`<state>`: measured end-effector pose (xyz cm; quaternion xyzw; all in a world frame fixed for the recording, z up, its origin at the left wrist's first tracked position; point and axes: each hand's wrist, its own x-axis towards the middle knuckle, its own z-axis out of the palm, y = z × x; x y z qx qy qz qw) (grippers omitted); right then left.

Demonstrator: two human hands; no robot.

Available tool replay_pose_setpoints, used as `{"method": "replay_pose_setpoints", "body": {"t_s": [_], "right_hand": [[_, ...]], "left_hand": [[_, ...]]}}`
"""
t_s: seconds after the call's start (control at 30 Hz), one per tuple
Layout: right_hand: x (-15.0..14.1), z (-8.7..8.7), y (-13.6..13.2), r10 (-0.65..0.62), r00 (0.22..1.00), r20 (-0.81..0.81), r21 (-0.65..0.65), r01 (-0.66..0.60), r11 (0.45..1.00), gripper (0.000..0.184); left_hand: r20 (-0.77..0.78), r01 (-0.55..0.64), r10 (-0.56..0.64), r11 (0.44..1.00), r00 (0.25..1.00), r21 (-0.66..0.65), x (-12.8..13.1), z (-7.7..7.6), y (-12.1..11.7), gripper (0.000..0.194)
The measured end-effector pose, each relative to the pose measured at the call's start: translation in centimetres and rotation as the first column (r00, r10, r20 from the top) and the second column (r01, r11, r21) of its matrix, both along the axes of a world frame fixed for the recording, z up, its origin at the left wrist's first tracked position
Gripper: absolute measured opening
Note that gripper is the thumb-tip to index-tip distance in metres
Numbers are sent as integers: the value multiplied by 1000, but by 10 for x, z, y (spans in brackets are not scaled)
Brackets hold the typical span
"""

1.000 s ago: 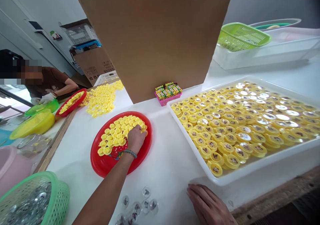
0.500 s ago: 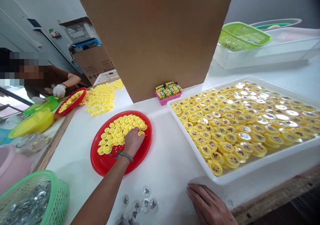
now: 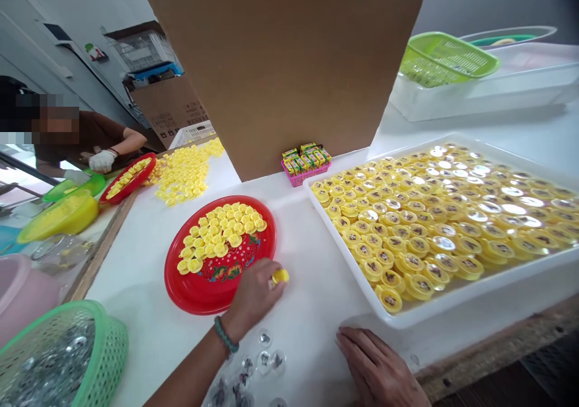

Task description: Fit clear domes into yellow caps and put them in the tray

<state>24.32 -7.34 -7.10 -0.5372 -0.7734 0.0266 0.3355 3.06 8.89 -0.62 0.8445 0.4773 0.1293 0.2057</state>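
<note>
Left hand [image 3: 256, 292]: pinching 1 yellow piece [image 3: 280, 275] between thumb and fingertips, piece jutting past the fingers. It is off the red tray [image 3: 199, 298], just beyond the rim on the right, over the white table [image 3: 312, 232].

Right hand [image 3: 377, 368]: palm down on the table, fingers extended side by side, nothing seen in them. Underside hidden; cannot tell if anything lies beneath.

Handling, my judgement: a light hold at the edge suits so small a piece; hard squeezing might tip or flick it. Wrist best carried high enough that the bracelet [image 3: 226, 334] doesn't drag the transparent discs [image 3: 265, 362], which lie loose beside the left forearm, some with dark prints. A few are partly hidden by the arm.

Around: yellow pieces [image 3: 221, 229] crowd the far part of the red tray, flower print showing nearer. Large white tray [image 3: 384, 318] to the right, full of yellow-rimmed discs; its raised wall would catch a low hand. Mint basket [image 3: 113, 347] of transparent parts, near left. Small pink basket [image 3: 304, 178] against the upright cardboard [image 3: 289, 75], which blocks the view behind. Far left, a co-worker's gloved hand [image 3: 102, 161] near a 2nd red tray [image 3: 143, 158].
</note>
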Motion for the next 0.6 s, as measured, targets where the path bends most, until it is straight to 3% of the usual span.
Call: {"method": "replay_pose_setpoints", "body": {"t_s": [0.1,0.2,0.43,0.6], "right_hand": [[-1,1,0,16,1000,-2,-7,-16,1000,35],[-2,4,0,30,1000,-5,-52,-31,998,32],[-15,14,3,81,991,-104,-288,-108,951,24],[-58,27,21,358,930,-89,-339,-366,867,25]], "left_hand": [[31,136,-134,987,991,-82,3,-13,-29,16],[84,119,-111,988,990,-98,-1,-24,-45,20],[163,50,-23,985,986,-164,-28,-32,-63,22],[192,-107,122,990,974,-88,-48,-38,-65,22]]}}
